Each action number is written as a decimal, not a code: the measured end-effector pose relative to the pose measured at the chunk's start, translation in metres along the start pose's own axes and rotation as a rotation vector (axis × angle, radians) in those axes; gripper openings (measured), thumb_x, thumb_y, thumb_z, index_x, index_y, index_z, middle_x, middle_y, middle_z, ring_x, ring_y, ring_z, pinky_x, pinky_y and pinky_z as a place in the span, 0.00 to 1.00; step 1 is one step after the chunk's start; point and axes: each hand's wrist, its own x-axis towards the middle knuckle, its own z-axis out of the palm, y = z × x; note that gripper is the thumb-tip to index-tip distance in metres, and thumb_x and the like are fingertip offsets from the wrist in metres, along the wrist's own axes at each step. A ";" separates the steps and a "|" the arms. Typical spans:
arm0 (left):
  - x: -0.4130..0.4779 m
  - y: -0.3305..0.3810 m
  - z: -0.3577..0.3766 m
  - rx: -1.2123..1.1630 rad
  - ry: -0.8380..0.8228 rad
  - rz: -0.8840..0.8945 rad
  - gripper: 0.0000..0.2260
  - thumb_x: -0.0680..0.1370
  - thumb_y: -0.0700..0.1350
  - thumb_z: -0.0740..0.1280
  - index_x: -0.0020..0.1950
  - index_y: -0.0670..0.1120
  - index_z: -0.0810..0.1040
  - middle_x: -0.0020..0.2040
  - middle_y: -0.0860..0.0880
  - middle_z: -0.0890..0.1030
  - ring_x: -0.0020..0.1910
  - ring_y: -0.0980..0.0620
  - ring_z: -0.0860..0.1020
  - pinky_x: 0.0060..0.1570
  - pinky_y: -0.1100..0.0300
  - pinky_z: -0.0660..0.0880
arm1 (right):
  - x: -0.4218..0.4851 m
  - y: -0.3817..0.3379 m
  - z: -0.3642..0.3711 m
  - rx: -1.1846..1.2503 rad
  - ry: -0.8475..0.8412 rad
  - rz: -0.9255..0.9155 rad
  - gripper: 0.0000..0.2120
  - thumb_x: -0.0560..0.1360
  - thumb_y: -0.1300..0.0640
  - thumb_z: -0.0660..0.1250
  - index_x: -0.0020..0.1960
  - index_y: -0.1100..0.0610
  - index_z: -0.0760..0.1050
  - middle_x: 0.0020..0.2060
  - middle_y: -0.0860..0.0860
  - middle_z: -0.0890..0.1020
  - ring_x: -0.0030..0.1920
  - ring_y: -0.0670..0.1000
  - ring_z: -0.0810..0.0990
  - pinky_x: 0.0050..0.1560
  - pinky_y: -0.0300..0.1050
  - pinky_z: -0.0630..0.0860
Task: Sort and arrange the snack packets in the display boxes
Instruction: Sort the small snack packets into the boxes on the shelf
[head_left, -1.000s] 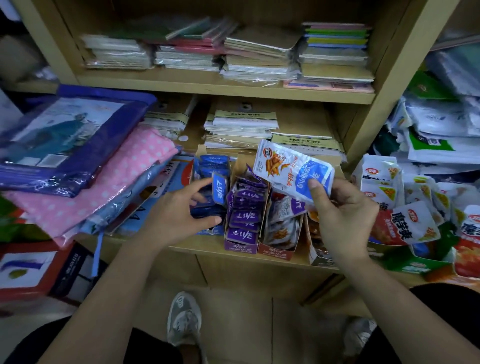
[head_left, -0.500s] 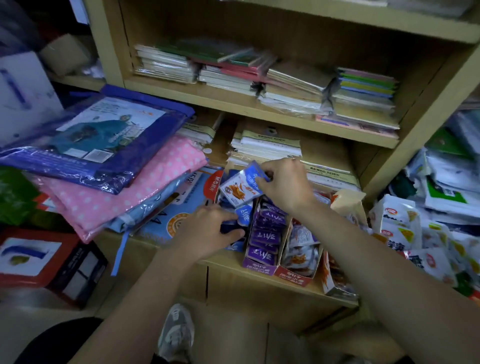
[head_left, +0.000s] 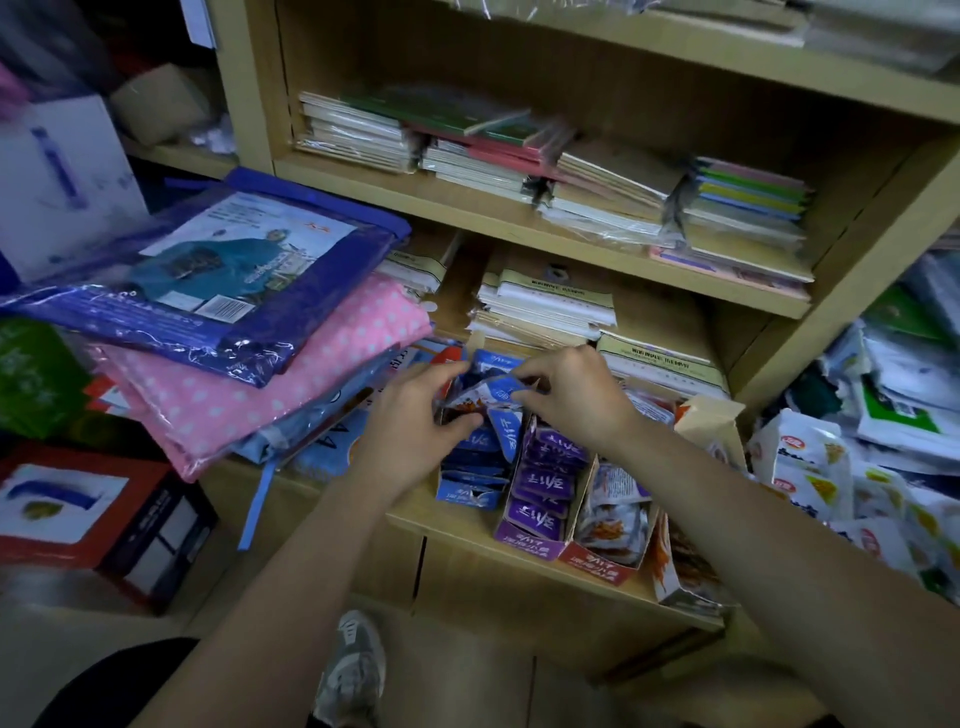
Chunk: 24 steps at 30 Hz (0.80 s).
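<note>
Lowered since before, the packet (head_left: 485, 396) sits over the blue box (head_left: 467, 492) — left hand (head_left: 415, 421) and right hand (head_left: 569, 397) both pinch it.

A blue-and-white snack packet (head_left: 485, 397) sits tilted over the blue display box (head_left: 467, 493), beside the purple box (head_left: 524, 535).

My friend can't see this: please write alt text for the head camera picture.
A left hand and right hand hold a blue-and-white snack packet over the blue display box on a shelf. A purple box and a red box of packets stand beside it.
</note>
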 end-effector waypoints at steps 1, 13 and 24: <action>0.003 0.002 0.006 -0.030 -0.029 0.015 0.25 0.72 0.50 0.79 0.68 0.50 0.79 0.56 0.51 0.83 0.53 0.52 0.81 0.54 0.53 0.79 | -0.004 -0.001 -0.002 0.024 -0.014 -0.015 0.08 0.75 0.57 0.75 0.53 0.57 0.85 0.43 0.52 0.87 0.43 0.48 0.83 0.49 0.47 0.81; 0.016 0.003 0.008 -0.057 0.505 -0.156 0.09 0.75 0.47 0.76 0.45 0.43 0.82 0.41 0.47 0.86 0.37 0.50 0.82 0.44 0.56 0.77 | -0.016 0.022 -0.016 0.052 0.401 0.174 0.17 0.78 0.60 0.66 0.31 0.63 0.73 0.22 0.56 0.74 0.23 0.51 0.70 0.29 0.43 0.69; 0.017 0.000 0.026 0.007 0.374 -0.161 0.10 0.75 0.46 0.76 0.37 0.44 0.80 0.35 0.49 0.84 0.35 0.50 0.82 0.38 0.59 0.69 | 0.002 0.025 0.005 0.181 0.283 0.365 0.13 0.75 0.63 0.68 0.33 0.67 0.78 0.27 0.61 0.82 0.29 0.55 0.84 0.31 0.50 0.81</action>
